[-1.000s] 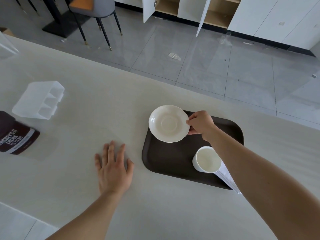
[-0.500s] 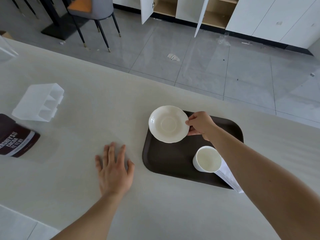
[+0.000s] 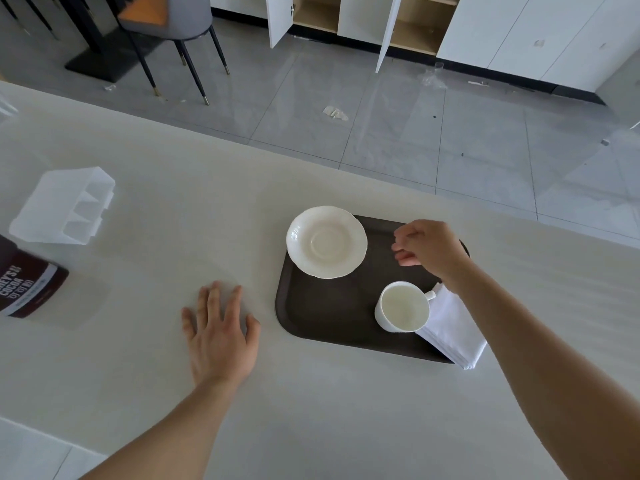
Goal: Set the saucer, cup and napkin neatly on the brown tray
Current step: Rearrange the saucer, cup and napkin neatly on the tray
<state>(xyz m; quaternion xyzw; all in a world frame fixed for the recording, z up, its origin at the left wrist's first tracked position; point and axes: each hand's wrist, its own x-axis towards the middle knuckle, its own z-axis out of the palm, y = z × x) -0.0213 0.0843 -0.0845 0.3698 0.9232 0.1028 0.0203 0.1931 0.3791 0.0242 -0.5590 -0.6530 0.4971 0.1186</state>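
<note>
Item: dark brown rounded-rectangle plastic tray [image 3: 329, 317], flat on the pale off-white countertop [image 3: 207, 202], near its far edge.

Item: cream round ceramic saucer [image 3: 326, 242], at the tray's far-left corner, its rim overhanging the tray edge on the left and far sides. Nothing touches it.

Item: white ceramic cup [image 3: 403, 307], upright and empty, on the tray's near-right part, handle pointing to the right.

Item: folded white paper napkin [image 3: 450, 327], just right of the cup and touching it, set askew, its near corner jutting past the tray's edge.

Item: my right hand [image 3: 429, 247], above the tray's far-right part, just right of the saucer and apart from it; fingers loosely curled, gripping nothing.

Item: my left hand [image 3: 221, 336], palm down on the countertop left of the tray, fingers spread flat, empty.

Item: translucent white plastic divided container [image 3: 65, 206], far left.

Item: dark brown cocoa packet with a white label [image 3: 27, 285], just nearside of that container.
</note>
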